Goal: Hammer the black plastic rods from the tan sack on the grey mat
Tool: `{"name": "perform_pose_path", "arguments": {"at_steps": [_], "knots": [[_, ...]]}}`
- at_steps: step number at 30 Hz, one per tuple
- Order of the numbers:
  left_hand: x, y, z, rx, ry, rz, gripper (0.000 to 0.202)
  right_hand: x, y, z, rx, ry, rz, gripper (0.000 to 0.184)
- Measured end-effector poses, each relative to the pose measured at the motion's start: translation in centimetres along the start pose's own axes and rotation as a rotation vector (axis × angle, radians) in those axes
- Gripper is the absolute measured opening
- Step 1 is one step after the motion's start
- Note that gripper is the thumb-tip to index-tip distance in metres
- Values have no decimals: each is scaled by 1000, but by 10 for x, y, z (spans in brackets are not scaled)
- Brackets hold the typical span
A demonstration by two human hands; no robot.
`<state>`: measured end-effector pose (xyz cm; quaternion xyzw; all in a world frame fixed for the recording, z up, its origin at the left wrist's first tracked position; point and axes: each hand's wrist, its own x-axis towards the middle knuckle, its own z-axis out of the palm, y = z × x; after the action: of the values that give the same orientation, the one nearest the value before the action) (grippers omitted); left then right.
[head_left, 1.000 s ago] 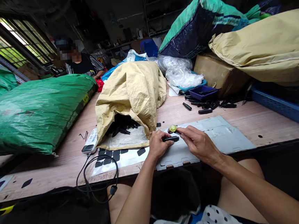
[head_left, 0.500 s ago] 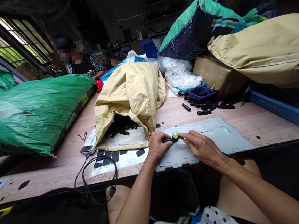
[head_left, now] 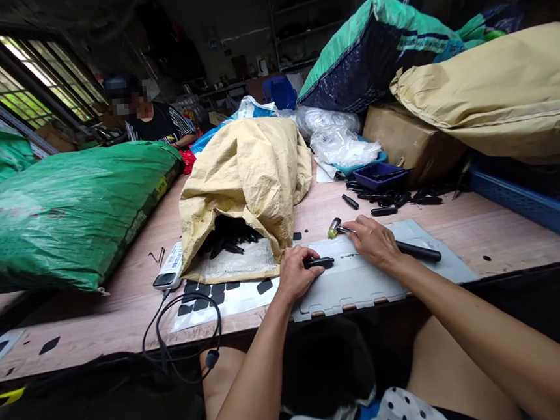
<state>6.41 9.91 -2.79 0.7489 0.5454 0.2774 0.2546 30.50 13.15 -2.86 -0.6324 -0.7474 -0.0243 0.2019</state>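
Observation:
My left hand (head_left: pixel 299 270) is closed around a small black handle-like piece (head_left: pixel 321 262) lying on the grey board (head_left: pixel 360 288). The piece's right end sticks out past my fingertips. My right hand (head_left: pixel 372 242) grips a small hammer (head_left: pixel 334 227) by its thin metal shank. The hammer has a yellowish-green face, and its black grip (head_left: pixel 418 251) extends to the right behind my hand. Its head is off the black piece, up and to the right, over the board's far edge. An open beige sack (head_left: pixel 251 167) with black pieces inside stands just beyond my left hand.
Loose black pieces (head_left: pixel 383 211) lie around a small purple tray (head_left: pixel 379 176). A blue basket (head_left: pixel 529 204) stands at right. A white device (head_left: pixel 168 272) with a coiled cable lies left of the sack. Large green sacks (head_left: pixel 64 209) fill the left; another person (head_left: pixel 154 119) sits beyond.
The hammer head has moved away from the black piece, up and slightly right, and turned, with my right hand shifting along. My left hand stays on the piece.

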Motion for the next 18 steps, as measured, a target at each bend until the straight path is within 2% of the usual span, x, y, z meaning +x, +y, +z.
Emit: {"name": "perform_pose_path", "arguments": {"at_steps": [4, 13, 18], "knots": [[0, -1, 1, -1, 0, 10, 20, 1, -1, 9, -36, 31, -24, 28], [0, 4, -1, 4, 3, 12, 16, -6, -7, 14, -83, 117, -31, 28], [0, -4, 3, -5, 2, 41, 17, -5, -7, 16, -94, 123, -24, 27]]}}
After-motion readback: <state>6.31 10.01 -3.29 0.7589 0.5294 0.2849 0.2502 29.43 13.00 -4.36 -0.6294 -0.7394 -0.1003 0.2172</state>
